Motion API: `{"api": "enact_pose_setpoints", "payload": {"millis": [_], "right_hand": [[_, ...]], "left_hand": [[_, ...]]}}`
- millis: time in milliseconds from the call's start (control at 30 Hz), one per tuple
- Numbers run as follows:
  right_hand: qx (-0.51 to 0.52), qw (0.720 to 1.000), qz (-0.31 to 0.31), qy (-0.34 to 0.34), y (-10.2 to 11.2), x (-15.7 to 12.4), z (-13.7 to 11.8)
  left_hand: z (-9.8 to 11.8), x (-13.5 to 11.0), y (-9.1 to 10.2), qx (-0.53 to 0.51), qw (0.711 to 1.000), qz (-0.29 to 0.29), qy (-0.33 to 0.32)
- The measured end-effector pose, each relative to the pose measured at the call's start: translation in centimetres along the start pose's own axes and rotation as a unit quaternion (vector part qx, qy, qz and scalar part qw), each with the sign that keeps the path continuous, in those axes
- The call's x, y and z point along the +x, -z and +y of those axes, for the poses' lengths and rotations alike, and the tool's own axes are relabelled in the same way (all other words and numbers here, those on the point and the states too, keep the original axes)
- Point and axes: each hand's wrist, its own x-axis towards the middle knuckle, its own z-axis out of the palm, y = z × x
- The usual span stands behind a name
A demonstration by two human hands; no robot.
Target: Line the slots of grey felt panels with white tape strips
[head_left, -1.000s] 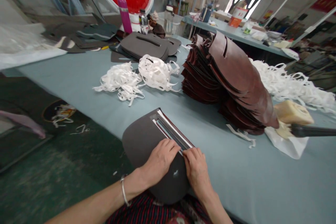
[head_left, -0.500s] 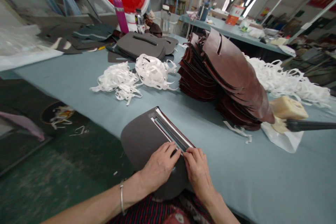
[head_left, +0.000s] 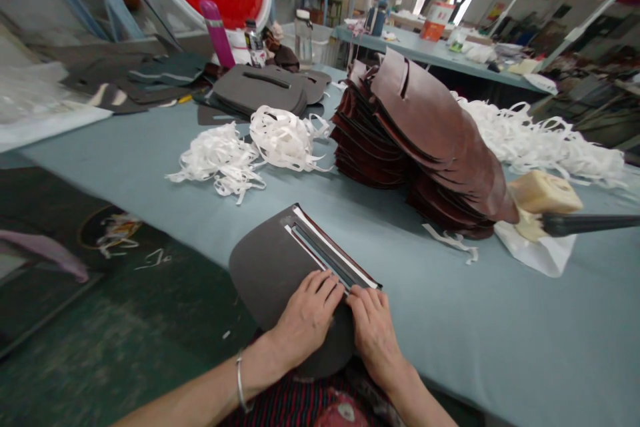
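A dark grey rounded piece (head_left: 270, 260) with a long slot edged by white tape strips (head_left: 334, 256) lies at the near edge of the blue-grey table (head_left: 500, 333). My left hand (head_left: 309, 315) lies flat on the piece, fingers stretched toward the slot's near end. My right hand (head_left: 374, 328) rests beside it with fingertips pressed together at the near end of the white strip, as if pinching it; what they hold is too small to see.
A tall stack of brown leather pieces (head_left: 425, 140) stands behind. White strip scraps (head_left: 250, 150) lie mid-table, and more scraps (head_left: 540, 140) at right. A dark brush handle (head_left: 585, 221) rests by a tan block (head_left: 543, 192). Grey cut pieces (head_left: 260, 87) and a pink bottle (head_left: 215, 33) sit at the back.
Both hands stay at the slot's near end; the left fingers have flattened slightly. The camera view has shifted a little, so everything sits somewhat further left.
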Motion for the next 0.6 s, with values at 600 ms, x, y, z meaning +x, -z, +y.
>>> {"api": "enact_pose_setpoints", "payload": {"millis": [600], "right_hand": [[-0.178, 0.976, 0.101, 0.078, -2.1, -0.9, 4.4]], "left_hand": [[-4.4, -1.0, 3.3, -0.012, 0.979, 0.022, 0.202]]}}
